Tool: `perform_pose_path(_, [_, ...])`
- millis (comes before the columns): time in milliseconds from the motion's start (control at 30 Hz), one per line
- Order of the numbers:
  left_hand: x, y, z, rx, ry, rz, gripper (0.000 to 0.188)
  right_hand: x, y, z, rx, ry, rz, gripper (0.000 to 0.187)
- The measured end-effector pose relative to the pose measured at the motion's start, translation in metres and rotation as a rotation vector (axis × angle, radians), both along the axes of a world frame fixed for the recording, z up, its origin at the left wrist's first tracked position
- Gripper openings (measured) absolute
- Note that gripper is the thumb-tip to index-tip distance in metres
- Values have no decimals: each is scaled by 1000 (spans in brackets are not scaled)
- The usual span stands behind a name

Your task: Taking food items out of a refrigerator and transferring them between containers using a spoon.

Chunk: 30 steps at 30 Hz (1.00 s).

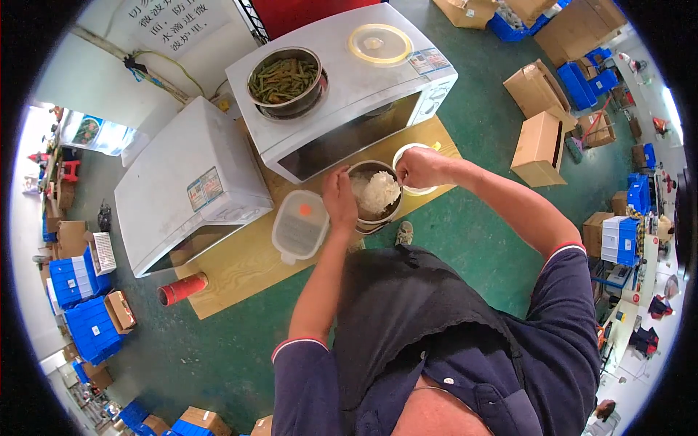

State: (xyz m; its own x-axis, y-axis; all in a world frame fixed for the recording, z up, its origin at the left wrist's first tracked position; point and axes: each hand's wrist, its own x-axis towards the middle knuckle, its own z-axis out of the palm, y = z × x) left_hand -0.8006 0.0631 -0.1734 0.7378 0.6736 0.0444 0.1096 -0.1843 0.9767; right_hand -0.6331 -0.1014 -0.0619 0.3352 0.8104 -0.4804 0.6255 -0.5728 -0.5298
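A round metal pot (369, 227) of white rice (382, 192) stands at the near edge of the wooden board, in front of the right microwave. My left hand (339, 198) is closed on the pot's left rim. Over its right rim, my right hand (424, 168) is pinched, next to a raised clump of rice; what the fingers grip is mostly hidden. Partly behind that hand sits a white bowl (421, 192). Left of the pot lies a translucent plastic container (299, 231) with an orange spot.
Two white microwaves (185, 171) stand side by side. On the right one are a metal bowl of cooked green beans (285, 80) and a round yellow-rimmed lid (379, 45). A red cylinder (183, 288) lies at the board's left end. Cardboard boxes (539, 149) stand on the green floor.
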Motion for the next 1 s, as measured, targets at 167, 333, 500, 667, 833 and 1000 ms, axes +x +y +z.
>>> perform_pose_path(167, [2,-3,1,-23,-21,34,30,4,-7,19,80,51,-61,17])
perform_pose_path(333, [3,-7,7,-63,8,35,30,15,-27,40,94,200,-220,15])
perform_pose_path(500, [4,-6,-1,-2,5,75,29,27,-58,59,116,288,-417,15])
perform_pose_path(667, [1,-3,-5,-31,8,73,27,46,-106,13,201,380,-525,15])
perform_pose_path(833, [6,-10,9,19,6,67,28,44,-136,-72,131,177,-667,18])
perform_pose_path(1000, [2,-8,11,35,57,59,28,10,-116,-97,14,-267,-595,21])
